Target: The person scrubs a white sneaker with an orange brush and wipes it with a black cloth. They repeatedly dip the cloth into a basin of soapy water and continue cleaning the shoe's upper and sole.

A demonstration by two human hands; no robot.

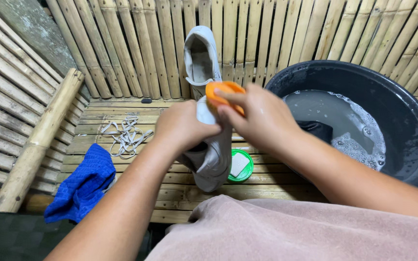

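Pale grey, scuffed leather makes up the low lace-less shoe (212,159) held near the middle of the view, toe pointing down toward six o'clock above the slatted bamboo floor (122,164). The left hand (182,126) has its fingers curled tightly around the shoe's upper part at nine o'clock of it, gripping it firmly. The right hand (255,118), at three o'clock of the shoe, pinches a small orange plastic scrubbing brush (221,92) between thumb and closed fingers, the brush pressed against the shoe's top at twelve o'clock. Just under the shoe's toe, at five o'clock, lies a round green dish with a whitish soap bar (240,166). A second pale grey shoe (200,58) leans upright against the bamboo wall (136,43) at twelve o'clock. At three o'clock sits a big black plastic basin (402,121) of cloudy, sudsy water with a dark cloth (318,129) partly under. At nine o'clock a tangle of pale laces (126,133) lies on the slats, and a crumpled blue towel (83,186) lies at eight o'clock.
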